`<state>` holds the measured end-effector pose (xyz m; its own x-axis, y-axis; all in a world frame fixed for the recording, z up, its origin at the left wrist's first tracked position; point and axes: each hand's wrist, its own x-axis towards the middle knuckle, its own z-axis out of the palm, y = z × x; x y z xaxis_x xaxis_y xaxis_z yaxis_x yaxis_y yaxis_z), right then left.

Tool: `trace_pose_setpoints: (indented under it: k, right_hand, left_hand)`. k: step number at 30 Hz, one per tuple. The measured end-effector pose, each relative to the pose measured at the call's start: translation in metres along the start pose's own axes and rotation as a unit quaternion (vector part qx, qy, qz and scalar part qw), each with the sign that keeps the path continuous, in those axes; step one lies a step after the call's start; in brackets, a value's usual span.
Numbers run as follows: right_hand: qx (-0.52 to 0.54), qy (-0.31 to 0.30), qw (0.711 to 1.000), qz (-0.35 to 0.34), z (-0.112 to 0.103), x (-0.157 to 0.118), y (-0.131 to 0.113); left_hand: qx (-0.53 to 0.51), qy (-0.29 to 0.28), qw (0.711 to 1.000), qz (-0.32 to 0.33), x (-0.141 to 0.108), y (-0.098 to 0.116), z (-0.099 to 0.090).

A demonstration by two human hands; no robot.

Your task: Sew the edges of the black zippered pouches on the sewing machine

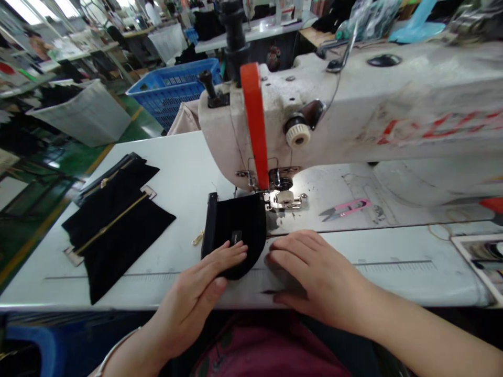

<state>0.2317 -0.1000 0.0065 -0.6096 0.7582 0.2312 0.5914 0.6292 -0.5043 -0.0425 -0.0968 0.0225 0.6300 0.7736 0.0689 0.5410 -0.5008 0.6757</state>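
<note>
- My left hand (204, 283) lies flat, fingers together, pressing on the near edge of the small black pouch piece (236, 230); nothing is pinched, the pads just hold it down.
- My right hand (310, 272) rests palm down just right of that piece, fingers loosely together and pointing left, their tips at its curved right edge. I cannot tell whether they touch the cloth.
- The pouch piece lies just ahead of both hands on the white table (393, 272). Its straight zipper edge runs near to far along the left side; its far right corner sits at the presser foot (285, 200).
- The left hand is the nearer one, being on the piece; the right is beside it.
- One gold zipper pull (197, 238) shows just left of the piece.
- Further left, well apart, lie two black panels joined by a gold zipper (113, 220).
- One pair of pink thread snips (346, 208) lies right of the foot.
- One sewing machine (353, 115) stands behind, with one blue basket (173, 89) beyond it.
</note>
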Motion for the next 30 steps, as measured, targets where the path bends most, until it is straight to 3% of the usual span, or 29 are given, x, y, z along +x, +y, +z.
trace_pose_setpoints:
  k: [4,10,15,17,20,23,26,30]
  right_hand:
    - [-0.051,0.115,0.992,0.001,0.024,0.0,-0.009]
    - [-0.04,0.138,0.988,-0.055,0.034,-0.005,-0.015]
    - [-0.04,0.105,0.991,-0.075,0.034,-0.009,-0.019]
    - [-0.04,0.094,0.992,-0.074,0.033,-0.009,-0.02]
    - [-0.039,0.095,0.993,-0.063,0.034,-0.011,-0.021]
    - [-0.032,0.133,0.988,-0.068,0.038,-0.018,-0.024]
    - [-0.024,0.172,0.982,-0.07,0.041,-0.025,-0.027]
    - [-0.01,0.194,0.979,-0.059,0.044,-0.032,-0.031]
  left_hand:
    - [0.032,0.01,0.999,0.037,0.003,0.004,0.001]
    - [0.131,0.083,0.981,0.119,0.005,0.02,0.011]
    - [0.087,0.23,0.969,-0.022,0.003,0.032,0.002]
    - [0.086,0.256,0.962,-0.05,0.003,0.034,0.0]
    - [0.112,0.156,0.981,0.032,0.004,0.035,0.01]
    - [0.168,0.055,0.977,0.117,0.003,0.032,0.028]
    - [0.191,0.037,0.975,0.105,0.0,0.029,0.041]
    - [0.187,0.057,0.976,0.095,-0.001,0.025,0.046]
